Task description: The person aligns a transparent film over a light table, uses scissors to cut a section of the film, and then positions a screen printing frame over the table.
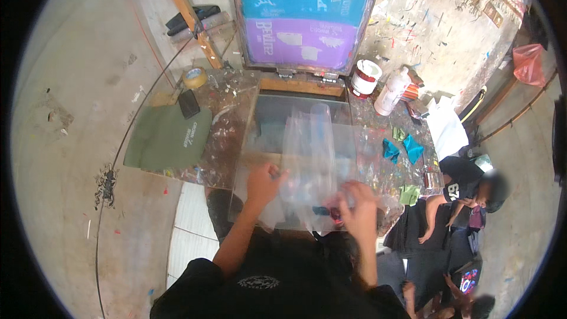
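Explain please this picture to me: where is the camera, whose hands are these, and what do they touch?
There is no robot here: these are a person's own bare left hand and right hand. A wide fisheye camera on the head looks down, so straight edges bend. Both hands are at a thin, clear plastic sheet; blur hides how firmly each one grips. The paint-stained brown table bears a flat olive-green fabric piece and a round roll of yellowish tape on the left; on the right, a white-and-red round can, a whitish plastic bottle and small teal cloth scraps. Beyond it rises a rectangular blue-and-purple framed panel.
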Demonstrator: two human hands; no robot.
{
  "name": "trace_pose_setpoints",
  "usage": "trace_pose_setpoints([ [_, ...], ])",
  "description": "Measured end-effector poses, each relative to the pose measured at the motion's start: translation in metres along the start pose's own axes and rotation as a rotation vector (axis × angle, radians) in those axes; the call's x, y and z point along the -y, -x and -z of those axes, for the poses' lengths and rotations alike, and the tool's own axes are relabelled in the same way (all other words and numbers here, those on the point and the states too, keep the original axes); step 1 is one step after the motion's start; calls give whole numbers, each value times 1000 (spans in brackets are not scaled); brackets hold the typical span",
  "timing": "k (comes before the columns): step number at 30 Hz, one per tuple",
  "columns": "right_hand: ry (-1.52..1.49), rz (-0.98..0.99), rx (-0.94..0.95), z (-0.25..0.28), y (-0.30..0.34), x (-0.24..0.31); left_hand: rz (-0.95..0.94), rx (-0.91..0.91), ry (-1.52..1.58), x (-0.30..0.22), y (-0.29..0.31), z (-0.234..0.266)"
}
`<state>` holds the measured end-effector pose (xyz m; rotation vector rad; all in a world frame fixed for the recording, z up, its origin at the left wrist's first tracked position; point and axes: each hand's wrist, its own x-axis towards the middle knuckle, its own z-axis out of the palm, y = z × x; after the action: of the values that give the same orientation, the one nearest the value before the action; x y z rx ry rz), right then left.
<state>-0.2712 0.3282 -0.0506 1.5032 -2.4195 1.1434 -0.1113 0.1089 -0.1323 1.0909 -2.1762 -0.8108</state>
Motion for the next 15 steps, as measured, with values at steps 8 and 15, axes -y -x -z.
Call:
trace_pose_setpoints([
  [8, 195, 258, 207, -75, -28, -1, -25, 51, 50, 0, -2, -7],
  [15, 325, -60, 13, -43, -19, -71, -44, 48, 151, 13, -3, -6],
])
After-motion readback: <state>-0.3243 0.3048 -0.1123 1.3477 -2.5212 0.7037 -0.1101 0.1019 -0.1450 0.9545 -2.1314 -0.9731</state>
